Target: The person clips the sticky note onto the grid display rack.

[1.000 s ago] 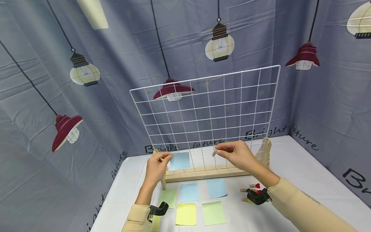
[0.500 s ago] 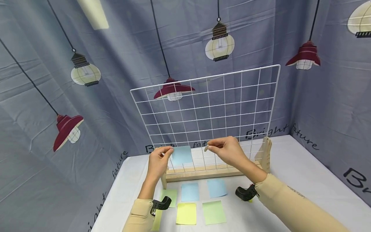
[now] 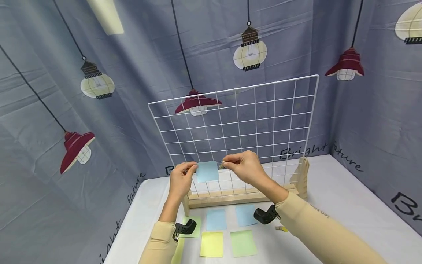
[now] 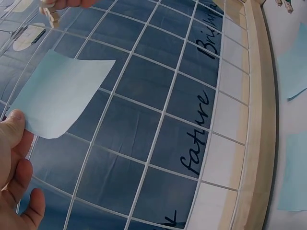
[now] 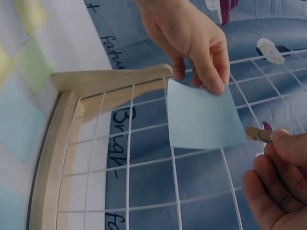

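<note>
Between thumb and fingers, my left hand (image 3: 180, 179) pinches a blue sticky note (image 3: 207, 171) by its left edge, in front of the lower left of a white wire grid (image 3: 248, 129). My right hand (image 3: 246, 168) pinches a small wooden clothespin (image 5: 258, 134). In the right wrist view the clothespin's tip is close beside the note's corner; whether it touches cannot be told. The left wrist view shows the note (image 4: 64, 93) slightly bent, with the clothespin (image 4: 52, 18) a little apart from its upper edge.
The grid stands in a wooden base (image 3: 230, 200) on a white table (image 3: 316, 190). In front lie blue notes (image 3: 216, 220), a yellow note (image 3: 212, 244) and green notes (image 3: 243, 243). Near my right sleeve is another clothespin (image 3: 281, 228) with a yellow piece. A printed curtain (image 3: 132, 73) hangs behind.
My right hand has moved left with the clothespin, up to the note's right side. My left hand has lifted the blue note slightly higher along the grid.
</note>
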Demonstrator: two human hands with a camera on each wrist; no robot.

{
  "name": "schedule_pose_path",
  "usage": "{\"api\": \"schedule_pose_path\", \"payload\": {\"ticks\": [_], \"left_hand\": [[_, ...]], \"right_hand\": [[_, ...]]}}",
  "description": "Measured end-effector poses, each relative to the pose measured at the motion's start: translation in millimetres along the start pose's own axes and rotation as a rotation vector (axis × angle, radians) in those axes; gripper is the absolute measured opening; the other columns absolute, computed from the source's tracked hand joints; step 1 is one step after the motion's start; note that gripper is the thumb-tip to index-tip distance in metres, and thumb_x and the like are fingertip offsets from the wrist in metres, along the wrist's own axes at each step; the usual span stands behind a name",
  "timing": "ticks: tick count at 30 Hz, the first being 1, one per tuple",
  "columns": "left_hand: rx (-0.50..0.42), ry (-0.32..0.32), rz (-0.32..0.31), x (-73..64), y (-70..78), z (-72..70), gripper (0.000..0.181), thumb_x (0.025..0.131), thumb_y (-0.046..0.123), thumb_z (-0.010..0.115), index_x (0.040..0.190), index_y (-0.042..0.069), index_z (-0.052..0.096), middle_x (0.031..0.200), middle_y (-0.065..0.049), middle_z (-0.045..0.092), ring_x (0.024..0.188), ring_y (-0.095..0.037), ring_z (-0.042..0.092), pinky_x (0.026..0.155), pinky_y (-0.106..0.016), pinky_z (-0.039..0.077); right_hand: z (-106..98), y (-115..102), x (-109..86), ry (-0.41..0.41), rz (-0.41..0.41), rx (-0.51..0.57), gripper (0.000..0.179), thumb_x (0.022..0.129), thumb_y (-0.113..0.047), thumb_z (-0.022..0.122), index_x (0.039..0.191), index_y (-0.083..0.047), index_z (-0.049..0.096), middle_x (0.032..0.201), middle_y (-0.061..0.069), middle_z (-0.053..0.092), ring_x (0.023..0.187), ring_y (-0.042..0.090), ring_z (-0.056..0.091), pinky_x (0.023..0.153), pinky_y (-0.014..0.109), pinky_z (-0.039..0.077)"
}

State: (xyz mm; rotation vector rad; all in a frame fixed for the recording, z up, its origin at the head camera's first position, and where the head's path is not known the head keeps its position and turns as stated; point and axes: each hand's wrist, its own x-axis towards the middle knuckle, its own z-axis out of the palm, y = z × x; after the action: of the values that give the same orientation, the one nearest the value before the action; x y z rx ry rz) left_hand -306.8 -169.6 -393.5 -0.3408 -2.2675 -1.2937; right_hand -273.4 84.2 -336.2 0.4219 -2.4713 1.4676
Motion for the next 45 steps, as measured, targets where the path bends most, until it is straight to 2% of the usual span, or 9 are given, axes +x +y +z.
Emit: {"api": "schedule_pose_path", "payload": {"ticks": [5, 6, 14, 20, 29, 34, 38, 41, 45], "left_hand": [[0.013, 0.034, 0.018, 3.4, 0.8, -0.4, 0.017, 0.097, 0.024, 0.073, 0.104, 0.012, 0.08, 0.085, -0.003, 0.072, 0.077, -0.014, 0.053, 0.073, -0.027, 0.043], [0.017, 0.038, 0.02, 4.4, 1.2, -0.6, 0.017, 0.097, 0.025, 0.073, 0.105, 0.011, 0.08, 0.084, -0.003, 0.071, 0.077, -0.013, 0.053, 0.066, -0.027, 0.042], [0.02, 0.04, 0.035, 11.1, 7.6, -1.7, 0.018, 0.097, 0.025, 0.072, 0.106, 0.011, 0.08, 0.086, -0.005, 0.072, 0.075, -0.014, 0.056, 0.055, -0.022, 0.039], [0.026, 0.055, 0.027, 12.9, 11.2, -1.6, 0.017, 0.096, 0.023, 0.074, 0.106, 0.011, 0.081, 0.086, -0.006, 0.073, 0.073, -0.013, 0.056, 0.057, -0.022, 0.04], [0.047, 0.087, 0.035, 16.2, 15.0, -0.6, 0.019, 0.095, 0.024, 0.074, 0.107, 0.009, 0.081, 0.085, -0.006, 0.073, 0.07, -0.011, 0.055, 0.06, -0.023, 0.041], [0.045, 0.101, 0.038, 16.9, 16.9, 1.0, 0.019, 0.096, 0.022, 0.073, 0.106, 0.008, 0.081, 0.084, -0.007, 0.073, 0.069, -0.011, 0.055, 0.058, -0.021, 0.04], [0.053, 0.105, 0.05, 17.4, 17.9, 3.0, 0.017, 0.096, 0.019, 0.074, 0.106, 0.007, 0.081, 0.085, -0.007, 0.074, 0.071, -0.012, 0.056, 0.058, -0.02, 0.04], [0.062, 0.111, 0.054, 18.1, 18.4, 4.2, 0.017, 0.095, 0.018, 0.074, 0.105, 0.007, 0.081, 0.086, -0.007, 0.074, 0.073, -0.013, 0.058, 0.061, -0.021, 0.042], [0.068, 0.122, 0.061, 19.0, 19.2, 5.3, 0.016, 0.095, 0.018, 0.074, 0.105, 0.006, 0.081, 0.087, -0.007, 0.074, 0.075, -0.015, 0.059, 0.065, -0.022, 0.044]], "right_hand": [[7.1, -5.9, 5.9, 0.013, -0.02, -0.014, 0.013, 0.092, -0.02, 0.078, 0.103, -0.014, 0.083, 0.103, 0.004, 0.081, 0.083, 0.012, 0.071, 0.061, 0.027, 0.045], [8.3, -7.1, 7.4, 0.016, -0.029, -0.02, 0.013, 0.092, -0.02, 0.078, 0.103, -0.015, 0.083, 0.102, 0.004, 0.081, 0.082, 0.012, 0.07, 0.06, 0.027, 0.044], [15.7, -13.3, 19.1, 0.036, -0.048, -0.023, 0.012, 0.093, -0.021, 0.078, 0.101, -0.015, 0.084, 0.099, 0.003, 0.081, 0.075, 0.012, 0.065, 0.06, 0.027, 0.045], [19.6, -16.3, 26.9, 0.043, -0.066, -0.003, 0.008, 0.094, -0.019, 0.077, 0.095, -0.018, 0.085, 0.096, 0.001, 0.081, 0.06, 0.012, 0.052, 0.05, 0.024, 0.033], [23.2, -25.0, 35.2, 0.066, -0.122, 0.013, 0.01, 0.094, -0.017, 0.076, 0.096, -0.015, 0.085, 0.099, 0.004, 0.081, 0.054, 0.012, 0.045, 0.048, 0.024, 0.03], [26.5, -27.9, 40.2, 0.093, -0.142, 0.005, 0.012, 0.094, -0.014, 0.076, 0.102, -0.009, 0.083, 0.101, 0.009, 0.08, 0.061, 0.011, 0.058, 0.05, 0.023, 0.038], [29.7, -29.2, 42.5, 0.097, -0.126, 0.017, 0.014, 0.094, -0.014, 0.075, 0.104, -0.007, 0.082, 0.098, 0.01, 0.08, 0.075, 0.015, 0.074, 0.055, 0.022, 0.048], [31.8, -30.5, 44.1, 0.106, -0.132, 0.006, 0.014, 0.094, -0.014, 0.075, 0.104, -0.007, 0.082, 0.091, 0.01, 0.08, 0.077, 0.018, 0.076, 0.056, 0.022, 0.05], [33.5, -33.0, 47.0, 0.122, -0.167, -0.043, 0.011, 0.095, -0.013, 0.074, 0.098, -0.009, 0.084, 0.079, 0.008, 0.078, 0.067, 0.015, 0.071, 0.053, 0.022, 0.046]]}}
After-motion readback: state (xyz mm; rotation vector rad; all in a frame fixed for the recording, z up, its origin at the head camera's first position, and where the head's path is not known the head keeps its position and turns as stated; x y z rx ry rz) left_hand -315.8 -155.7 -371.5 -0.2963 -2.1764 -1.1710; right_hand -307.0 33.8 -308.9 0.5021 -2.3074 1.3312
